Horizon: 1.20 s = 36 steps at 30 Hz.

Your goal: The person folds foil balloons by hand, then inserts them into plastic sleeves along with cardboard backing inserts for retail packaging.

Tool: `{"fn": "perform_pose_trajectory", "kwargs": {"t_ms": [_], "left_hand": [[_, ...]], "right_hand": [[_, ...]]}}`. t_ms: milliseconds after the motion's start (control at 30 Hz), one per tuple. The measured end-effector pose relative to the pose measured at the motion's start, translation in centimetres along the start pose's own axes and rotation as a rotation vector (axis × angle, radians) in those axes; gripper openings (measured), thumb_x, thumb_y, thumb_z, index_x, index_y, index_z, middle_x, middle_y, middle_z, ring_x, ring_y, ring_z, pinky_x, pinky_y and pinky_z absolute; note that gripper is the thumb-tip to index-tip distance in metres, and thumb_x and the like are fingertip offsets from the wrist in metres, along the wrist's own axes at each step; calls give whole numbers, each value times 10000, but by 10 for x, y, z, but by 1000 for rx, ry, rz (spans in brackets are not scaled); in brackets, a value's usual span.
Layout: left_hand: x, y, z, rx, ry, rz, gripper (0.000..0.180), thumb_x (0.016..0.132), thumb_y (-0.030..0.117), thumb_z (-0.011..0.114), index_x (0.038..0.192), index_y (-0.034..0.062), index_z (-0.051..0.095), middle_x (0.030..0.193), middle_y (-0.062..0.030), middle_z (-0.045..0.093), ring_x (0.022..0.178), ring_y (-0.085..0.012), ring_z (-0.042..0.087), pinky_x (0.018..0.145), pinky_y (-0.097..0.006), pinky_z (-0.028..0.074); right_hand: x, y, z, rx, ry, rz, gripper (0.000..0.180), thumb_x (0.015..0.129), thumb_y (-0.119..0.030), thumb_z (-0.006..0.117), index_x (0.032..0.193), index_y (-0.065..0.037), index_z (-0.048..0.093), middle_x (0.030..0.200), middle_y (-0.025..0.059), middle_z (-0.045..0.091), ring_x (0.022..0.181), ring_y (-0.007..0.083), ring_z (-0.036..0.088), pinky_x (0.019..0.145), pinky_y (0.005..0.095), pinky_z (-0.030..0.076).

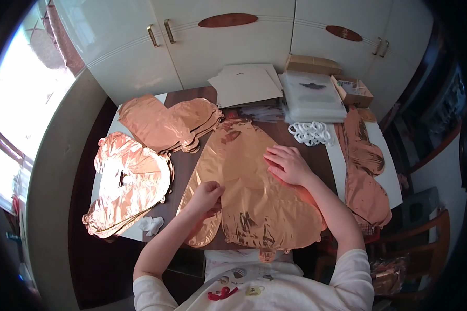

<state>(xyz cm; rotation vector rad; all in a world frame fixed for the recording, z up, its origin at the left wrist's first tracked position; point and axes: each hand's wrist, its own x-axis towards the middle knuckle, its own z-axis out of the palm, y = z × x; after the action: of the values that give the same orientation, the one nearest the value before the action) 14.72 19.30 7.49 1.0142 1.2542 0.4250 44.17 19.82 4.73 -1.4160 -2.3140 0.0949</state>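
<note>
A large flat rose-gold foil balloon (246, 202) lies spread on the dark table right in front of me. My left hand (206, 195) pinches its left edge near the lower lobe, fingers closed on the foil. My right hand (288, 164) rests palm down on the balloon's upper right part, fingers spread and pressing it flat.
Stacks of the same foil balloons lie at the left (129, 184), the back left (168, 122) and along the right edge (366, 171). White plastic rings (310, 132), clear bags (312, 96), white card sheets (246, 85) and cardboard boxes (354, 90) sit at the back. A crumpled white scrap (151, 224) lies near the front left.
</note>
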Motion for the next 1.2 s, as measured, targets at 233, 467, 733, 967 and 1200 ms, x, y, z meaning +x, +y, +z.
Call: {"fn": "perform_pose_trajectory", "kwargs": {"t_ms": [233, 467, 733, 967, 1200], "left_hand": [[4, -2, -1, -7, 5, 18, 217, 943, 213, 493, 792, 61, 456, 530, 10, 352, 384, -92, 335, 340, -252, 251], [-1, 6, -5, 72, -64, 90, 223, 913, 215, 538, 824, 10, 533, 544, -26, 472, 427, -121, 470, 380, -276, 369], [-27, 23, -33, 1017, 92, 379, 201, 838, 242, 598, 891, 58, 661, 792, -76, 673, 785, -290, 648, 718, -376, 511], [-22, -8, -53, 1130, -39, 1010, 157, 789, 145, 647, 932, 82, 646, 1096, -84, 603, 1043, -273, 566, 897, -387, 434], [-13, -22, -52, 1138, -18, 1172, 161, 772, 128, 651, 930, 101, 630, 1123, -51, 598, 1131, -233, 533, 918, -390, 415]], "right_hand": [[-1, -1, 0, -9, -6, -3, 407, 865, -367, 561, 1204, -144, 589, 1304, 58, 524, 1237, 232, 441, 985, 407, 335], [-1, -3, -2, -16, -24, 10, 461, 835, -371, 603, 1231, -137, 566, 1316, 70, 508, 1240, 243, 438, 1000, 409, 326], [1, -1, -1, -12, 2, -8, 459, 845, -401, 591, 1212, -125, 573, 1288, 65, 527, 1226, 239, 449, 990, 394, 332], [-1, 0, -5, 11, 60, -28, 393, 826, -347, 617, 1152, -128, 598, 1265, 64, 536, 1218, 242, 449, 1001, 414, 314], [-12, -31, -25, -2, -76, -94, 363, 822, -336, 616, 1141, -164, 602, 1246, 49, 545, 1211, 229, 454, 1029, 453, 281]]}}
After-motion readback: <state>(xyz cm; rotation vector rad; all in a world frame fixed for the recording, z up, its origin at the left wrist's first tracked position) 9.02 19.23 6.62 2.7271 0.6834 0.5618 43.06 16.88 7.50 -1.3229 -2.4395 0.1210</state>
